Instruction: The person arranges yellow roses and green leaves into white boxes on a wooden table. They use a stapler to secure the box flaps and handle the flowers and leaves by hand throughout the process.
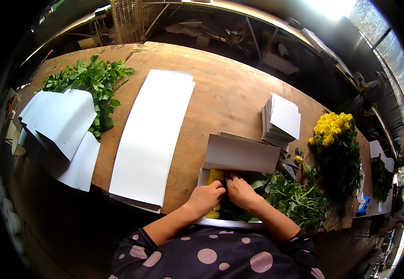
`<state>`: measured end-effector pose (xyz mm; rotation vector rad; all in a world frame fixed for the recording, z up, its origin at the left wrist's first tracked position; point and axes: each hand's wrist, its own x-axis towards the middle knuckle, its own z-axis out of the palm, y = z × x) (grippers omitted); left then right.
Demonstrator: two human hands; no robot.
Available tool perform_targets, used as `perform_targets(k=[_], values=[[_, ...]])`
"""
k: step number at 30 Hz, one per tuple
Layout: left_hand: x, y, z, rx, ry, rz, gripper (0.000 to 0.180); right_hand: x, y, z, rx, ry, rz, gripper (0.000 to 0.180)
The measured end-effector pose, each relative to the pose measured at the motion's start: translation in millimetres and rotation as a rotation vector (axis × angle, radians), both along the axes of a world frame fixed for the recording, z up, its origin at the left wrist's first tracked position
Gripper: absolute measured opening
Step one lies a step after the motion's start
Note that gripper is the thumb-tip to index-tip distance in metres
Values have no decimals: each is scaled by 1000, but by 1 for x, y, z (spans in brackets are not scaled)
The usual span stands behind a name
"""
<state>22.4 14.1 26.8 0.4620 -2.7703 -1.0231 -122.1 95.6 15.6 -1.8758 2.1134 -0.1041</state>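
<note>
My left hand and my right hand press side by side on a bunch of yellow roses lying in a folded white cardboard wrap at the table's near edge. Both hands have fingers curled down onto the flowers and green stems, which stick out to the right. The wrap's upper flap stands open behind the hands.
A long white sheet lies to the left on the wooden table. Folded white cardboard partly covers a bunch of green stems at far left. A stack of white cards and a yellow rose bunch sit right.
</note>
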Motion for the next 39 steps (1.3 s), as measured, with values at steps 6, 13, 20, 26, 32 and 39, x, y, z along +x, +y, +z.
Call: perform_targets(k=[6,13,20,26,32,39], values=[[5,-54,-12,297,133,82,18,8,-2,11,67,-1,-82,17],[1,-47,-8,360,244,52,15,13,2,10,18,25,-125,17],[-8,-48,-43,357,196,-54,14,10,2,11,12,-4,-130,14],[-4,-48,-54,227,308,-53,13,10,1,11,34,-39,-93,14],[0,-49,-56,166,251,-64,13,12,13,37,-225,-119,44,26],[-5,-41,-44,63,170,-40,40,24,42,50,-180,-220,30,29]])
